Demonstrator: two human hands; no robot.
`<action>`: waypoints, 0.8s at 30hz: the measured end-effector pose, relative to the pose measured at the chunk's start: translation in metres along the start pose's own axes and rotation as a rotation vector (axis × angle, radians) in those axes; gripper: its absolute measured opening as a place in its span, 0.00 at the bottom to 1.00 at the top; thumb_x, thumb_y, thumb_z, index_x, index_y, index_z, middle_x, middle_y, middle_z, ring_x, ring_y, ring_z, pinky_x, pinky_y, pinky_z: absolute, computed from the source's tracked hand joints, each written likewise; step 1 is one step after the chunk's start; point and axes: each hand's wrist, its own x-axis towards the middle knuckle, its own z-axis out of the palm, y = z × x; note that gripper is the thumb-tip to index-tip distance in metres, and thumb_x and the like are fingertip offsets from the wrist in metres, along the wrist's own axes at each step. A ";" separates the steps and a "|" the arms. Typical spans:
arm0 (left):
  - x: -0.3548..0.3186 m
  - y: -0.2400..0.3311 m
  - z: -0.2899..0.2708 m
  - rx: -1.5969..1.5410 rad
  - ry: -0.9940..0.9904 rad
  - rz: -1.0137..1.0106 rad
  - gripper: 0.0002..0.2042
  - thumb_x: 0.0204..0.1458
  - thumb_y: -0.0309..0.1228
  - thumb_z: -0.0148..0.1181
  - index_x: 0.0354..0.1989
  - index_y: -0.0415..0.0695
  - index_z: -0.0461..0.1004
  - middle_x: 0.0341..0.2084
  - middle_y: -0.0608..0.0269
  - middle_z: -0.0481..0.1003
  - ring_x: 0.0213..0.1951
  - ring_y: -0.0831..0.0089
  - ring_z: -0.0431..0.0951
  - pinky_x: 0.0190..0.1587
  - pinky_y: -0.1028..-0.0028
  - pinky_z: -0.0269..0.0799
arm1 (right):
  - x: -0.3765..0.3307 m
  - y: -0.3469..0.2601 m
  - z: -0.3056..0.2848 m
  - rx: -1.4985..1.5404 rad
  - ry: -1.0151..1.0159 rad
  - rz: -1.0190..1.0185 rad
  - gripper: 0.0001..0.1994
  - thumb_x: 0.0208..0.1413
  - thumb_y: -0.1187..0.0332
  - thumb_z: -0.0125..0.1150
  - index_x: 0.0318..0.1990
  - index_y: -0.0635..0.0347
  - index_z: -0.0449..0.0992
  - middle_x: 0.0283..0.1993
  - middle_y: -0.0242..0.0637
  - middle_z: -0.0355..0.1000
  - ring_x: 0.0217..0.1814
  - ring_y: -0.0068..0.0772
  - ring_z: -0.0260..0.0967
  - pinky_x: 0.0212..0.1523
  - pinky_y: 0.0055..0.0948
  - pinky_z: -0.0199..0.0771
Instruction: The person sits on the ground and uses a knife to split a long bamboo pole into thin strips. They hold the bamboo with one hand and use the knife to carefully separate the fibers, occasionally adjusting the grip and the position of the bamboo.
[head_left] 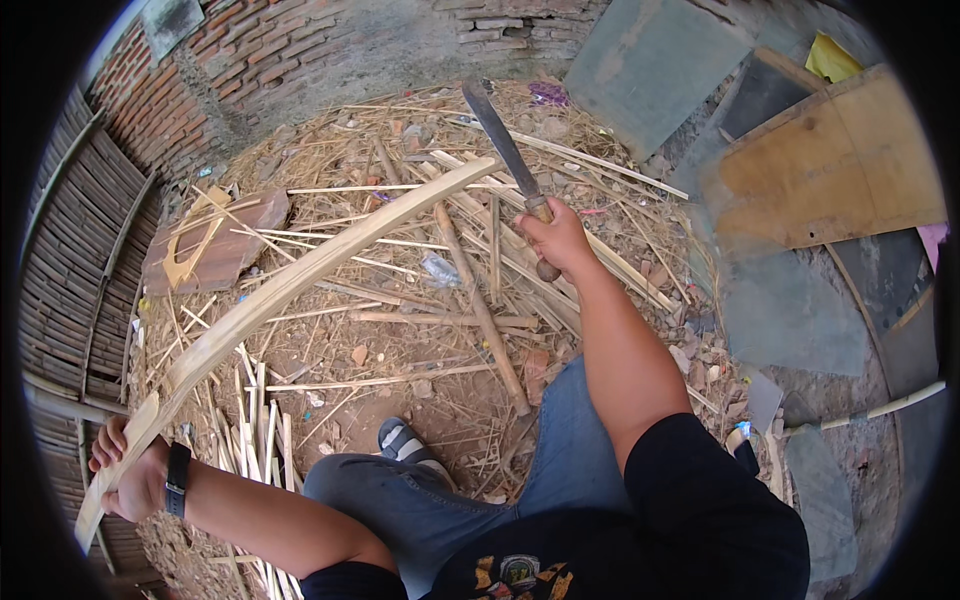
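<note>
My left hand [138, 482], a dark band at its wrist, is closed around the lower end of a long pale wooden strip [300, 268]. The strip looks like split bamboo or wood and rises slantwise to the upper middle of the view. My right hand [560, 240] grips a machete [503, 140] by its brown wooden handle. Its dark blade points up and a little left, and in the picture it runs past the strip's far end. Whether blade and strip touch, I cannot tell.
Cut sticks [262, 430] and a round pole [480, 310] lie over the littered dirt ground. A brick wall [330, 50] stands at the back, a slatted bamboo fence [75, 250] at left. Grey sheets [655, 65] and a brown board [820, 165] lean at right. My sandalled foot [405, 440] is below.
</note>
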 end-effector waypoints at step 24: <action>-0.004 0.003 0.017 0.006 -0.028 -0.007 0.19 0.53 0.50 0.39 0.27 0.45 0.60 0.19 0.65 0.58 0.19 0.72 0.57 0.21 0.72 0.54 | 0.009 0.007 -0.010 0.003 0.042 0.089 0.21 0.51 0.62 0.67 0.50 0.63 0.72 0.25 0.31 0.70 0.21 0.22 0.64 0.23 0.28 0.65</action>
